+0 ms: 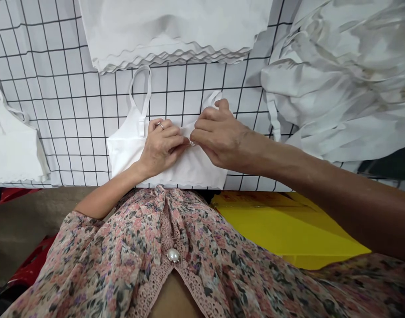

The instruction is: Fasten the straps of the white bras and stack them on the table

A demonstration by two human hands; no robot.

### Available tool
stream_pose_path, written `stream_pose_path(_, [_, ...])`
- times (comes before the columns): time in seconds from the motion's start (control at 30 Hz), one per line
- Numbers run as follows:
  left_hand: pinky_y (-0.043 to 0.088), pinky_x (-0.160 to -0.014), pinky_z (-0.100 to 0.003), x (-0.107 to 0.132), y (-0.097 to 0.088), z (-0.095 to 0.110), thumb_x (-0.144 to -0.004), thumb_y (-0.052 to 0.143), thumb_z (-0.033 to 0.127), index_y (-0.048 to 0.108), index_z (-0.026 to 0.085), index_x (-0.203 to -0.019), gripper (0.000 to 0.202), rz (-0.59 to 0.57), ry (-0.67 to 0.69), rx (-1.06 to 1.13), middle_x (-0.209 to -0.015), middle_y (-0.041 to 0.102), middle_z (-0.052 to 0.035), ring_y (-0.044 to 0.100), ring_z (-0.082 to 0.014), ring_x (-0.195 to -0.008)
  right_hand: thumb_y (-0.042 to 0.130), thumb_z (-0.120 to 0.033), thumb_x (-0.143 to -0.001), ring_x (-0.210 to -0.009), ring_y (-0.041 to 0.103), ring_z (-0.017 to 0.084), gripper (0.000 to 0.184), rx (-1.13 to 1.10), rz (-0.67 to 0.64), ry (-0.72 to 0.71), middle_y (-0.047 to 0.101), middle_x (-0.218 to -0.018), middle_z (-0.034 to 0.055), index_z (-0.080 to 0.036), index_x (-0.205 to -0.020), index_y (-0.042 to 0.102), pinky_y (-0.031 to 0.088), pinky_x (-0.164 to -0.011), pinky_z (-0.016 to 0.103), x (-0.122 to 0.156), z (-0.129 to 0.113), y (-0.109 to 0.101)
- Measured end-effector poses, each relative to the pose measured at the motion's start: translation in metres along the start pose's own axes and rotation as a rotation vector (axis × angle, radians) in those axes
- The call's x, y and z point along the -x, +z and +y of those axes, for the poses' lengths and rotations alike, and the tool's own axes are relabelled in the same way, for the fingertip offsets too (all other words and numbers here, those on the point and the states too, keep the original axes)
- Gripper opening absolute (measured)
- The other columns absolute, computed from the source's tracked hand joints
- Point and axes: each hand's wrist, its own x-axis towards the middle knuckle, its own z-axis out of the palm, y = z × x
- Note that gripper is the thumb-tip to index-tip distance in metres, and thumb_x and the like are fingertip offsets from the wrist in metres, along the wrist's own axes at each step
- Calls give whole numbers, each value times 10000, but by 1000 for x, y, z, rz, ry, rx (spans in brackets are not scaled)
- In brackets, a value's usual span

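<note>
A white camisole bra top (126, 152) with thin straps lies flat on the grid-patterned table cover (89, 115), close to the front edge. One strap loops up at its left, and the other is partly covered by my right hand. My left hand (164, 143), with a ring on one finger, pinches the top's upper edge near the middle. My right hand (222, 134) meets it there, its fingers closed on the same edge. A tiny pale bit shows between the fingertips, too small to name.
A stack of white garments (176, 31) with wavy hems lies beyond the top. To the right is a loose heap of white garments (341, 84). More white tops (15, 141) lie at the left. A yellow box (281, 225) stands below the table edge.
</note>
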Motion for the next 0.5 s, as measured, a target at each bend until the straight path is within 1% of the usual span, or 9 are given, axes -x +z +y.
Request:
stream_pose_path(0.07, [397,-1033,-428,-1,0,-2,-1107,641,373,782,279,-921,252,0,-13,5,-768,632,24,572,-193,-874,446,-118,-1034,-974,564,274,283,-27,33,28,586,-788,68,-223,-822,600,464,-1040,589,2,0,2])
stream_pose_path(0.13, [385,-1039,-424,-1,0,-3,-1111,637,381,795,282,-975,231,3,-11,9,-799,644,25,572,-191,-881,472,-175,-1054,-994,583,279,249,-80,79,57,613,-821,67,-230,-876,637,482,-1012,566,6,1,3])
stream_pose_path(0.2, [375,-1045,-423,-2,0,-4,-1123,611,366,802,285,-1010,237,8,7,11,-824,655,23,574,-191,-898,494,-230,-1070,-991,599,277,219,-124,127,84,630,-835,63,-236,-929,661,496,-980,536,10,1,6])
stream_pose_path(0.27, [368,-1054,-428,-2,-2,-4,-1129,588,345,805,287,-1024,248,-1,11,15,-832,658,21,578,-195,-914,508,-272,-1083,-970,607,274,212,-134,179,128,632,-830,59,-239,-939,660,501,-951,515,14,-2,10])
stream_pose_path(0.4, [374,-1072,-453,-2,-4,-2,-1111,607,319,809,287,-1024,222,-25,-30,18,-829,661,16,587,-203,-918,512,-289,-1092,-950,599,277,209,-126,297,231,629,-834,64,-240,-935,639,490,-916,498,18,-14,25])
stream_pose_path(0.5, [398,-1063,-462,-1,-4,-1,-1105,606,324,803,280,-1001,227,-12,-19,-8,-815,658,10,588,-206,-911,491,-269,-1088,-965,583,287,209,-142,368,258,625,-842,73,-234,-938,632,470,-968,533,19,-22,37])
